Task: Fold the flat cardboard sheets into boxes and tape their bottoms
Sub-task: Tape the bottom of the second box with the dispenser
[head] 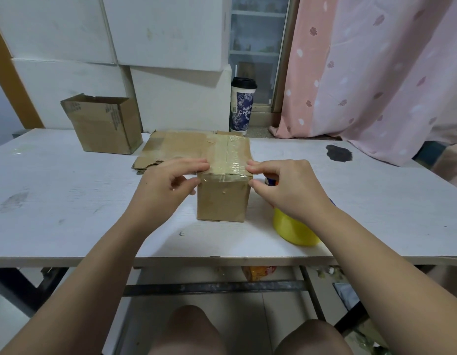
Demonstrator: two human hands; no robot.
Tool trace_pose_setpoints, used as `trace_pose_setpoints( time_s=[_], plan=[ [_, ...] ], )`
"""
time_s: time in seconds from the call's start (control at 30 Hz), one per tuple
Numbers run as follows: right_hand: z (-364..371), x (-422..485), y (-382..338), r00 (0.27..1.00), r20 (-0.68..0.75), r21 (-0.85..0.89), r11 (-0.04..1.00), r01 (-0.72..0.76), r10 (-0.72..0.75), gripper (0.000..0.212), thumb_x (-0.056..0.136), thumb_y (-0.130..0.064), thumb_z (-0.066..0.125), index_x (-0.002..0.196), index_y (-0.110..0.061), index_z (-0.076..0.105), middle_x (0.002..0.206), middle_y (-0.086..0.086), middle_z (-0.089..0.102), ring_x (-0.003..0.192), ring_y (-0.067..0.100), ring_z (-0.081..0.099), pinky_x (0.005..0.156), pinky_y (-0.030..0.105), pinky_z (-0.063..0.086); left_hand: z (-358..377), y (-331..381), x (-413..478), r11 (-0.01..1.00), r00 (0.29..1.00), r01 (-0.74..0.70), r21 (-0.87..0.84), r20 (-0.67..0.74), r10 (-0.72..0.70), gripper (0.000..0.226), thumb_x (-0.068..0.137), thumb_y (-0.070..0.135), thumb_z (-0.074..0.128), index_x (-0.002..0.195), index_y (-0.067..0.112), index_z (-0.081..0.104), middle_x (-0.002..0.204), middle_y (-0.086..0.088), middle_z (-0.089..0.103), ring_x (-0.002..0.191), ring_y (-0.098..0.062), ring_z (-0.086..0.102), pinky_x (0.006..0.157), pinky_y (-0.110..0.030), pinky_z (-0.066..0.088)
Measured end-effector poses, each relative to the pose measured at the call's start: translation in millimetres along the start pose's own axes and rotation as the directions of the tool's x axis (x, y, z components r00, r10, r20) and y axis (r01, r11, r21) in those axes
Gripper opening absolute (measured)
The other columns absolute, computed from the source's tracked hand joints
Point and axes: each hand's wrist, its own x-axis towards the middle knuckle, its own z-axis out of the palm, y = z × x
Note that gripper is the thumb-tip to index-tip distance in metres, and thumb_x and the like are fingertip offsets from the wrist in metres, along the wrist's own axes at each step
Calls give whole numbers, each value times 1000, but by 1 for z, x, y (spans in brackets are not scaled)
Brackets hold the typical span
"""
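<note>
Knees point(250, 334) at 6 o'clock, below the table point(68, 213) edge. Taped box point(223, 201) sits mid-table, tape point(228, 160) running along its top seam. Left hand point(168, 185) pinches the top edge at 9 o'clock; right hand point(291, 188) pinches the 3 o'clock edge, fingers curled. Yellow roll point(294, 230) at 4 o'clock, partly hidden. Flat sheets point(168, 147) at 11, open-topped box point(104, 126) at 10.
</note>
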Motion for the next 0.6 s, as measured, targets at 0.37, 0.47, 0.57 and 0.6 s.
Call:
trace_pose_setpoints(
  time_s=[0.37,0.47,0.57,0.6],
  plan=[
    [11,-5,-2,996,-87,85,996,-23,30,24,84,-15,69,108,-17,74,120,-12,65,67,-26,47,81,1,36,9,-19,1,966,989,-148,214,34,144,21,89,3,58,105,15,63,130,18,49,131,-6,36,103,-28,29],
    [11,-7,-2,994,-93,131,991,-41,53,25,85,-16,70,109,-19,73,119,-13,65,87,-13,59,88,8,43,6,-23,1,971,987,-155,184,76,143,28,94,10,53,110,32,55,130,33,42,132,11,24,101,-16,25],
    [12,-9,-1,993,-96,194,980,-53,73,26,84,-15,70,110,-20,73,119,-13,66,102,-2,61,93,15,46,-1,-24,3,976,987,-134,169,107,117,48,93,15,55,121,52,43,120,53,37,127,24,19,94,-6,25],
    [13,-9,-1,993,-98,206,977,-51,72,27,84,-15,71,110,-20,72,119,-12,66,103,-2,61,94,15,46,-2,-23,4,979,988,-124,162,111,107,53,92,16,57,125,55,40,119,52,39,127,23,20,93,-3,26]
  ],
)
